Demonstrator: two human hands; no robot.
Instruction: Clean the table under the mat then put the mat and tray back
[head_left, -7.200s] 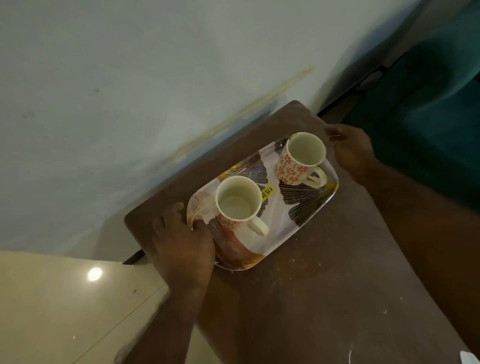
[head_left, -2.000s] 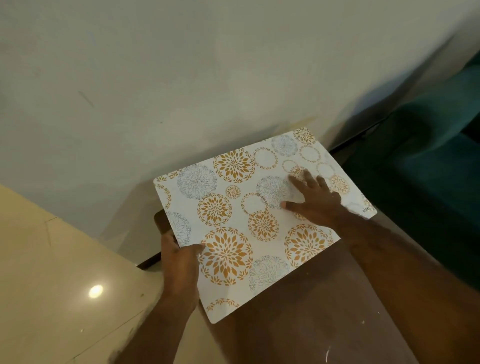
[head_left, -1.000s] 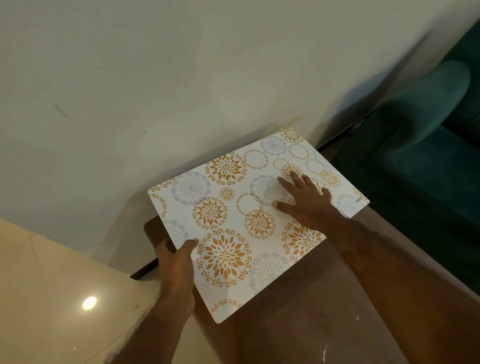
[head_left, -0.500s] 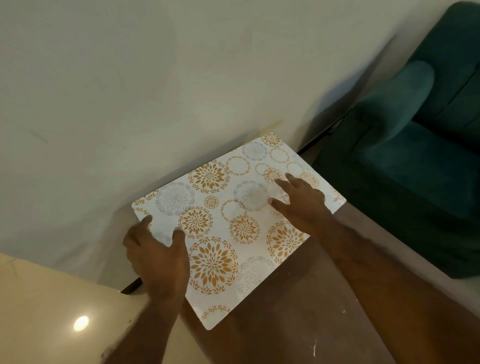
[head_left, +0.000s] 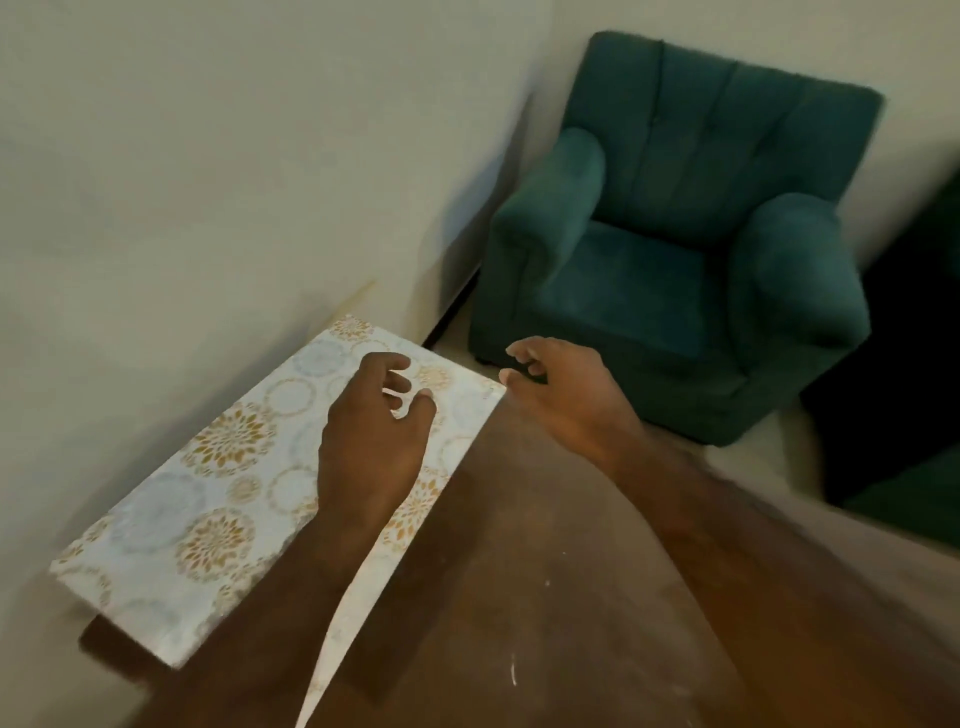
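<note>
Patterned mat (head_left: 218, 499) lies flat on the bench (head_left: 519, 597) — beneath the left hand (head_left: 371, 447). Both grips loosely curled, empty; right hand (head_left: 566, 395) just past the mat's far-right corner.

mat (head_left: 228, 499): white, gold and grey-blue floral circles | table (head_left: 519, 597): dark brown | armchair (head_left: 675, 249): teal

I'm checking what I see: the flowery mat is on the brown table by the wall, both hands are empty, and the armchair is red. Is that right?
Almost. The armchair is green, not red, as the head view shows. The rest holds: the flowery mat lies on the brown table by the wall, and the left hand and right hand are empty.
</note>
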